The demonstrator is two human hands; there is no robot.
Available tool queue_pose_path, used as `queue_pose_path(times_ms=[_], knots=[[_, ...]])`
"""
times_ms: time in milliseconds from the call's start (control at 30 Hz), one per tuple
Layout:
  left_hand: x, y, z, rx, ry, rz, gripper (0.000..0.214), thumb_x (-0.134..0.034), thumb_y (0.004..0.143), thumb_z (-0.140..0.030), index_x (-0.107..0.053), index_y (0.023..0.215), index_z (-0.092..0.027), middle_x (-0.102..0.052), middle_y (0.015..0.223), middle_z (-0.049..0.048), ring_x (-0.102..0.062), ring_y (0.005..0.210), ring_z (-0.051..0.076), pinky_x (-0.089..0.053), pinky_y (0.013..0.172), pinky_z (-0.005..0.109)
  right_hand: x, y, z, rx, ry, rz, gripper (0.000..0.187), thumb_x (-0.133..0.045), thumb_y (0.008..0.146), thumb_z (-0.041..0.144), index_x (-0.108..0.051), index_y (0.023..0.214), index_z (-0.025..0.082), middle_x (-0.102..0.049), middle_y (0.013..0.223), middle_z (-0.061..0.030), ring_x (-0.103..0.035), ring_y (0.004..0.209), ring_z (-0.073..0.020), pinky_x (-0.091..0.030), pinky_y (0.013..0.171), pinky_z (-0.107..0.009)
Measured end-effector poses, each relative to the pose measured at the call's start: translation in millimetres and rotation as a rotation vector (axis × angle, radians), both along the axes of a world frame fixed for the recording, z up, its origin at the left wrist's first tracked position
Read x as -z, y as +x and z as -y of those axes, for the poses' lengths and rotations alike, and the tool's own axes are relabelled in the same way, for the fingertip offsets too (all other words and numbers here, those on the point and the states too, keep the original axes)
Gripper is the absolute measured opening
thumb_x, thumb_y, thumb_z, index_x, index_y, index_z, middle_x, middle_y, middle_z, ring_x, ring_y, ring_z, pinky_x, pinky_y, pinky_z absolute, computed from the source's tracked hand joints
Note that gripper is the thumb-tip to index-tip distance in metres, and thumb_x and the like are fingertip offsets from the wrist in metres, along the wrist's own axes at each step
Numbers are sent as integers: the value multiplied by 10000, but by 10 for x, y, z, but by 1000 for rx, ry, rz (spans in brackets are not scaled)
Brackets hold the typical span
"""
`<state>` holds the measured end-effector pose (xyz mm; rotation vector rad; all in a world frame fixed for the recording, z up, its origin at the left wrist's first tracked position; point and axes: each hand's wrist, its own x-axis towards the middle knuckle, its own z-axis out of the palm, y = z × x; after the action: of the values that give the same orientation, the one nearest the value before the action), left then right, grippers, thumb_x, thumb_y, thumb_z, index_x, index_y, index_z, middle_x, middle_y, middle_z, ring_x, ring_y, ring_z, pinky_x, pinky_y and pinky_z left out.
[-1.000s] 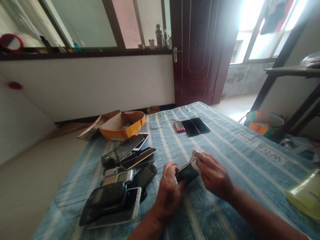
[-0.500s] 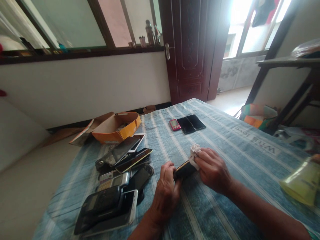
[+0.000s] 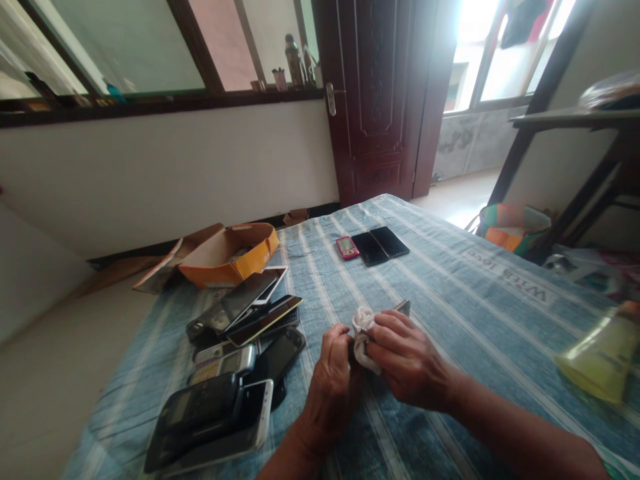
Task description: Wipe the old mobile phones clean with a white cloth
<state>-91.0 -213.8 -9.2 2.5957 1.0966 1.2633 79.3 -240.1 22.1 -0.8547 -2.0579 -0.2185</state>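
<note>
My left hand is closed around the near end of a phone, which it holds just above the striped cloth. Only the far corner of that phone shows, past the knuckles of my right hand. That hand pinches a crumpled white tissue and presses it against the phone, close to my left fingers. Most of the phone is hidden behind the hand and tissue. To the left lies a loose pile of old phones, among them a white-edged smartphone, a silver keypad phone and a black slider phone.
A pink phone lies beside two black smartphones farther back on the blue striped cloth. An open orange box sits at the back left. A yellow translucent container stands at the right edge.
My right hand has slid the tissue along the phone toward my left hand, uncovering the phone's far corner. My left hand keeps its hold. The view has shifted slightly.
</note>
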Motion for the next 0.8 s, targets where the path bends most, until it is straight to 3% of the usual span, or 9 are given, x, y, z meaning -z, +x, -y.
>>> queue_pose_path(times_ms=[333,500,667,800], knots=[[19,-28,-34,-21,-2,-87,193,-457,888,-116,-456,1064,-196,-581,1114,124,-629,1035,236,-583,790,345,56,329,-163,227,-63,7,180,-460,794,83,-595,734,187,-610,811,-77,-543,856,-217,-461,796,-370],[10,-13,-17,-9,-2,-34,156,-483,877,-123,-475,1017,-192,-580,1088,126,-626,1008,236,-582,739,329,19,394,-164,197,-121,0,177,-469,748,53,-580,739,190,-610,813,-71,-531,838,-213,-460,754,-349],[-71,-25,-10,18,-151,90,155,-583,854,-229,-529,985,-166,-607,1030,103,-615,684,147,-554,585,273,16,388,-152,170,-134,-5,171,-466,749,47,-571,739,181,-600,802,-74,-522,815,-209,-457,733,-348],[-138,-47,-20,99,-240,136,61,-554,866,-204,-592,892,-164,-629,987,85,-602,672,130,-542,612,260,19,402,-156,173,-124,-6,170,-461,758,52,-561,720,184,-579,771,-70,-508,782,-206,-452,705,-345]])
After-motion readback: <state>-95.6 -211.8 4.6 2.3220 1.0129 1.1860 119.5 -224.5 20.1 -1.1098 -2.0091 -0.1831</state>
